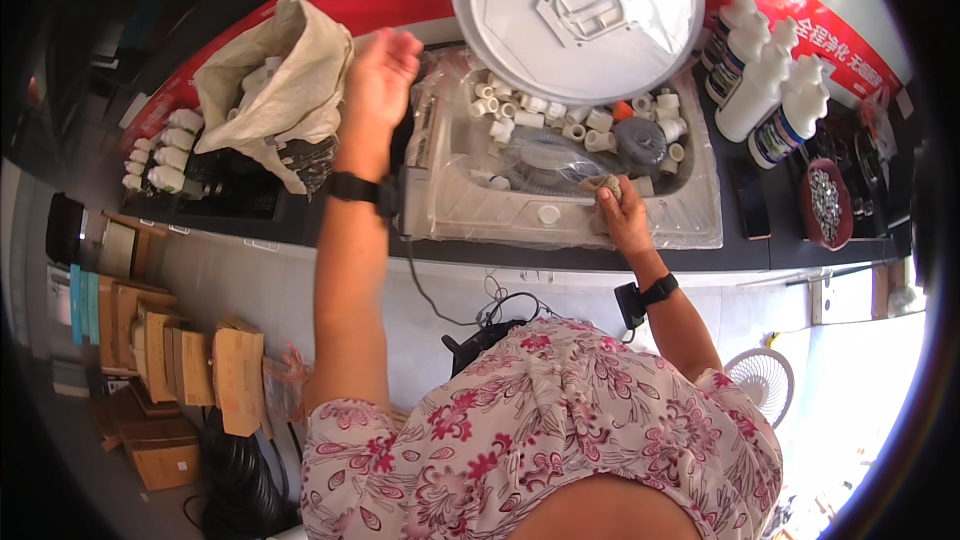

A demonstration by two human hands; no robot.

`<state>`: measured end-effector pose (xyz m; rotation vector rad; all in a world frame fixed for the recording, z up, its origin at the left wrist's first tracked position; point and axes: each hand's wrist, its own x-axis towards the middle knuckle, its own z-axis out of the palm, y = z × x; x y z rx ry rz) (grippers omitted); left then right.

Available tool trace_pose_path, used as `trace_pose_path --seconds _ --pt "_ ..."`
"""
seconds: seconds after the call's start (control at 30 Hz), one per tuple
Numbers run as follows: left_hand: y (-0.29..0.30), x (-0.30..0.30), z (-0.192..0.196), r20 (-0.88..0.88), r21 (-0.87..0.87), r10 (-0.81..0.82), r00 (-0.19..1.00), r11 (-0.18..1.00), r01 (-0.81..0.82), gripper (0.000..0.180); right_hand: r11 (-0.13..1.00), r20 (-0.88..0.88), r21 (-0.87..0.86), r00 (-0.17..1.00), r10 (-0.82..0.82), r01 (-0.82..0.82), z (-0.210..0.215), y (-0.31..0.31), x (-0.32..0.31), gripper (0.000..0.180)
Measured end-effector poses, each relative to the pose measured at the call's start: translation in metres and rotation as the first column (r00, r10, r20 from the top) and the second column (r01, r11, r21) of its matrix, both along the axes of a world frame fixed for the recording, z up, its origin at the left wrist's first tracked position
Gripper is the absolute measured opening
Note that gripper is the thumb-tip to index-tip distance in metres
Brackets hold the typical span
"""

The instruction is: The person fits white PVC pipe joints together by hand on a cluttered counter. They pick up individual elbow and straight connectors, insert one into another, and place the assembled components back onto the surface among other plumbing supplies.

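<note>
My left hand (385, 75) is raised between a beige cloth sack (285, 90) and the sink. It is slightly blurred, its fingers loosely bent and apart, with nothing visible in it. At the near right edge of the plastic-wrapped sink (440, 200), my right hand (626, 218) grips a brownish rag (600, 185). White pipe fittings (600, 120) lie heaped in the basin, along with a coiled grey corrugated hose (540, 162) in clear plastic and a round grey ribbed part (640, 145). A large round white lid-like disc (620, 60) stands behind, covering the sink's far side.
Several white bottles (745, 90) stand right of the sink. Beyond the dark phone-like slab (750, 205), a reddish bowl (826, 205) holds small metal pieces. White bagged items (172, 155) lie left of the sack. Cardboard boxes (238, 380) and a fan (760, 385) are on the floor.
</note>
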<state>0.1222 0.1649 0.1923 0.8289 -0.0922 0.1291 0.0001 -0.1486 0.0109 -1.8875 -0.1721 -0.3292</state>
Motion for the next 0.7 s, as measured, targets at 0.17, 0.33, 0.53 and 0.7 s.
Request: trace_pose_path --seconds 0.17,0.33,0.53,0.7 --pt "-0.058 0.027 -0.107 -0.51 -0.051 -0.14 0.849 0.99 0.133 0.014 0.997 -0.045 0.065 0.998 0.034 -0.031 0.005 0.0 -0.004 0.025" --pt "-0.068 0.06 -0.159 -0.729 0.05 0.022 0.684 0.999 0.022 0.017 0.993 -0.055 0.114 0.999 0.002 0.004 0.004 -0.002 -0.004 0.026" --pt "-0.056 0.097 -0.194 -0.722 0.058 0.005 0.692 0.997 0.053 0.028 0.995 -0.113 0.073 0.992 -0.053 0.062 0.005 -0.004 -0.005 0.029" --pt "-0.053 0.114 -0.223 -0.848 0.186 0.161 0.504 0.983 -0.001 0.039 0.994 -0.141 0.1 0.989 -0.038 0.052 0.012 -0.004 -0.005 0.027"
